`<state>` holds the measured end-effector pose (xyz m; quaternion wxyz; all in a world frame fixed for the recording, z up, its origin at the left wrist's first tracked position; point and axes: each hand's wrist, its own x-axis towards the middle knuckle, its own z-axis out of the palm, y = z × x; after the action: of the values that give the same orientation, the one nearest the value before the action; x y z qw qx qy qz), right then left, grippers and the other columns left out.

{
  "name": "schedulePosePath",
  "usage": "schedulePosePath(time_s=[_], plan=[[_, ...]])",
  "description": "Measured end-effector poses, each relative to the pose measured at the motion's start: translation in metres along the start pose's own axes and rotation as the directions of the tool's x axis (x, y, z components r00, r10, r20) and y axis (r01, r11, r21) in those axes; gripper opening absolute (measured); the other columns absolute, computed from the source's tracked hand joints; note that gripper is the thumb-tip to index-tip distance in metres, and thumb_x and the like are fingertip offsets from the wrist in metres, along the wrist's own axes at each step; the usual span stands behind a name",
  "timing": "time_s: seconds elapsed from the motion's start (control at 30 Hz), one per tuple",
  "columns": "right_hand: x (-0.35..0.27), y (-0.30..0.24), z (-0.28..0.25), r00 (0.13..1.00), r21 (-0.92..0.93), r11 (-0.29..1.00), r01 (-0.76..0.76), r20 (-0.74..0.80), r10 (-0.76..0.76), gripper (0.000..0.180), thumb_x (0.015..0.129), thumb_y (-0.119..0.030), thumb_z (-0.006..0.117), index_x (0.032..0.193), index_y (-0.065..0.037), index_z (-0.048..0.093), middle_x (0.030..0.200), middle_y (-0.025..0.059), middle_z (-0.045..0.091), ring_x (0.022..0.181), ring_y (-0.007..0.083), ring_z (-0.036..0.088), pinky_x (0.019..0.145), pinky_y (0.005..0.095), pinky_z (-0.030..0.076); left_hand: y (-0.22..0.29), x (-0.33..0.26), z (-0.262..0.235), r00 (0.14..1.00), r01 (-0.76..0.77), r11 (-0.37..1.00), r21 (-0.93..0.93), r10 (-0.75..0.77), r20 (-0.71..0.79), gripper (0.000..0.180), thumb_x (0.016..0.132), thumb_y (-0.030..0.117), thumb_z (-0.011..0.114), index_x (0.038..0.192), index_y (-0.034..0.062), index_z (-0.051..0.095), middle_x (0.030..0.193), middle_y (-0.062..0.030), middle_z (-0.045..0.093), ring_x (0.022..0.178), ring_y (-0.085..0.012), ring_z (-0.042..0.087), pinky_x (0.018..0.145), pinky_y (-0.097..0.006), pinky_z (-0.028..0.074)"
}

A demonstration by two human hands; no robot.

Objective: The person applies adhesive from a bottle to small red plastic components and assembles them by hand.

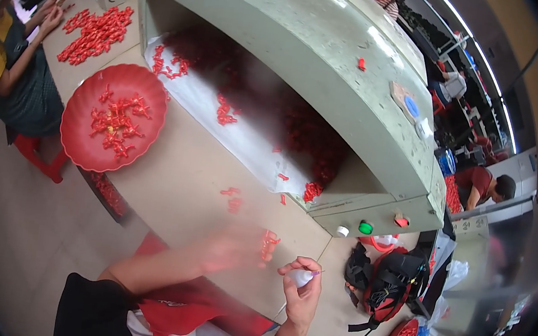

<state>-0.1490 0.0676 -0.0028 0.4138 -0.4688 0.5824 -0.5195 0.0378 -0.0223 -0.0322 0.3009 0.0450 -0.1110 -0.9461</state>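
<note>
My right hand (301, 292) is closed around a small white squeeze bottle (300, 277) with a thin purple needle tip pointing right. My left hand (233, 249) is smeared by motion over the table, to the left of the bottle. At its fingertips is a small red plastic figure (269, 240); the blur hides whether the fingers grip it. Just beyond that hand, a few red figures (232, 198) lie on the tabletop. More red figures (225, 111) are scattered on the white sheet (244, 150) inside the machine's wide opening, with a dark heap toward its right end.
The pale machine (334, 62) arches across the table's far side, with buttons (366, 227) at its right end. A red scalloped bowl (74, 120) of figures stands left, near a red pile (98, 34) and a seated person (12, 66). A black bag (395, 282) lies right.
</note>
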Motion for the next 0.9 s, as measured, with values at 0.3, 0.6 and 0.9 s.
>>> schedulePosePath(time_s=[0.3,0.6,0.9], plan=[[-0.015,0.003,-0.005,0.999,0.013,0.999,-0.030,-0.020,0.031,0.041,0.076,0.009,0.055,0.113,-0.003,0.043,0.092,0.0072,0.054,0.087,0.0141,0.055,0.074,0.0239,0.042,-0.004,-0.010,0.011,0.964,-0.001,0.984,0.177,0.049,-0.263,0.029,0.088,0.009,0.053,0.114,-0.0023,0.053,0.099,-0.0102,0.061,0.087,-0.0186,0.063,0.075,-0.028,0.054],[-0.026,0.002,-0.016,0.956,0.150,0.983,0.108,-0.286,-0.062,0.033,0.074,-0.002,0.064,0.103,0.004,0.048,0.091,0.0114,0.055,0.066,0.0181,0.060,0.056,0.0253,0.049,-0.001,-0.009,0.032,0.921,-0.107,0.870,0.481,0.269,-0.282,0.030,0.083,0.000,0.057,0.112,-0.0036,0.054,0.098,-0.0116,0.061,0.084,-0.0196,0.062,0.073,-0.027,0.052],[-0.017,-0.051,0.003,0.706,-0.442,0.661,0.607,-0.082,-0.703,0.032,0.065,-0.008,0.062,0.093,0.004,0.053,0.070,0.0103,0.057,0.048,0.0153,0.049,0.047,0.0247,0.041,-0.012,0.003,0.053,0.838,-0.183,0.573,0.799,0.516,-0.179,0.034,0.075,-0.011,0.060,0.107,-0.0027,0.057,0.092,-0.0105,0.062,0.080,-0.0177,0.062,0.071,-0.027,0.052]])
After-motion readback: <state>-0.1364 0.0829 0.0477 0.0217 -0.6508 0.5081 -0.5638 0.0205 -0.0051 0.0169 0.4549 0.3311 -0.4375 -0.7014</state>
